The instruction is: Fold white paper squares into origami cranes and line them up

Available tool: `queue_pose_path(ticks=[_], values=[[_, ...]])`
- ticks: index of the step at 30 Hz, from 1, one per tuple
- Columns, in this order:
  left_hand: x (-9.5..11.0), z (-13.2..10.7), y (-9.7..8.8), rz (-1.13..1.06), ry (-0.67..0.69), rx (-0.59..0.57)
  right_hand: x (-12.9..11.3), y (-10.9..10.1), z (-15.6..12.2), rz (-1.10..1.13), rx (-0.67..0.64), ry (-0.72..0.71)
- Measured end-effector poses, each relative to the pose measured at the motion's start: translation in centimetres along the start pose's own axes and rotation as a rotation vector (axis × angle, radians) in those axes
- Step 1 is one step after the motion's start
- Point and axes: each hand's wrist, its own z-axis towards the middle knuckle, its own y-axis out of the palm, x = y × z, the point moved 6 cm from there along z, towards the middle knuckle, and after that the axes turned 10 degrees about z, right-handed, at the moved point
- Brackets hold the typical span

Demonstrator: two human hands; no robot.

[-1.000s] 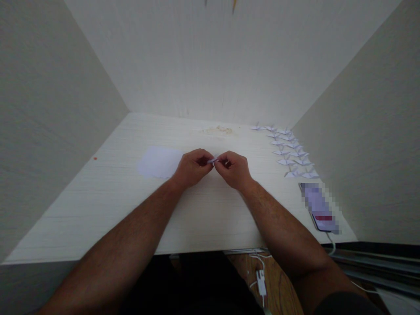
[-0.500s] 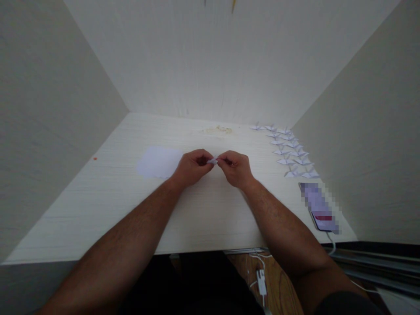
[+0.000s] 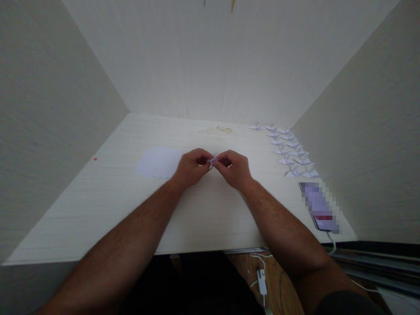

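Between my two hands, over the middle of the white table [image 3: 210, 218], is a small piece of folded white paper [image 3: 212, 161]. My left hand [image 3: 194, 166] pinches its left side between thumb and fingers. From the other side my right hand [image 3: 235, 166] grips it the same way, fingertips almost meeting those of the left. Fingers cover much of the paper, so its exact shape cannot be made out. Beside my left wrist lies a stack of white paper sheets [image 3: 156, 162], partly behind the hand.
Several folded paper cranes [image 3: 286, 161] stand in rows at the right, near the side wall. Closer to me lies a phone [image 3: 317, 208] with a white cable [image 3: 332, 243] running off the table edge. A small orange spot [image 3: 95, 159] marks the left side.
The folded paper has turned slightly between my fingertips, and a point of it now shows below them. Both hands stay in nearly the same place.
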Motion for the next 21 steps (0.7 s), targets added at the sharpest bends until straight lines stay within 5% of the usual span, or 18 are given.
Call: queue_pose_path(ticks=[4,9,13,21], values=[[-0.1,0.0,-0.1,-0.144,-0.085,-0.017,-0.1,-0.3,0.2,0.062,0.012,-0.001],[-1.8,0.0,0.8,-0.617,-0.424,-0.223,0.5,-0.2,0.4,0.285,-0.020,0.048],[-2.1,-0.3,1.0,-0.696,-0.506,-0.321,0.7,0.1,0.4,0.340,-0.064,0.040],[-2.3,-0.2,0.7,-0.655,-0.501,-0.145,1.2,-1.0,0.2,0.346,0.136,0.148]])
